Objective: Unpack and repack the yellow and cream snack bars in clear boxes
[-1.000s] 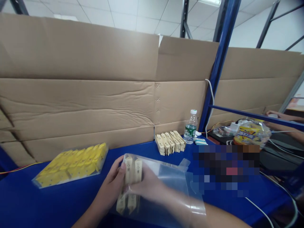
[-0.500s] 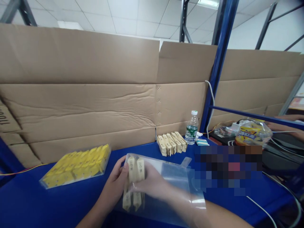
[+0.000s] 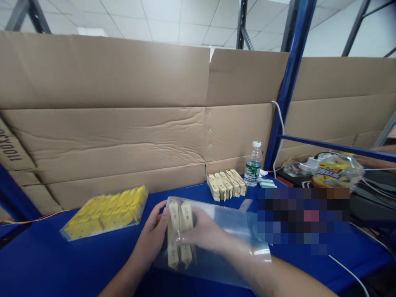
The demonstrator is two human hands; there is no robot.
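A clear plastic bag lies in front of me, its closed end to the left. Inside that end stand cream-coloured packets with dark print, side by side in two visible columns. My left hand grips the bag's left end from outside, thumb on top beside the packets. Reaching in through the bag's right side, my right hand is closed against the packets, its thumb over their near half. Its other fingers are partly hidden behind them. Farther back, several similar cream packets stand in a row.
A clear bag of yellow packets lies at left on the blue table. A water bottle stands beside the cream row. At right are a blurred-out patch, cables and a yellow snack bag. A cardboard wall closes the back.
The view has shifted slightly, moving the scene rightward. Both hands keep their hold, and the packets in the bag appear slightly straighter and closer to my left hand.
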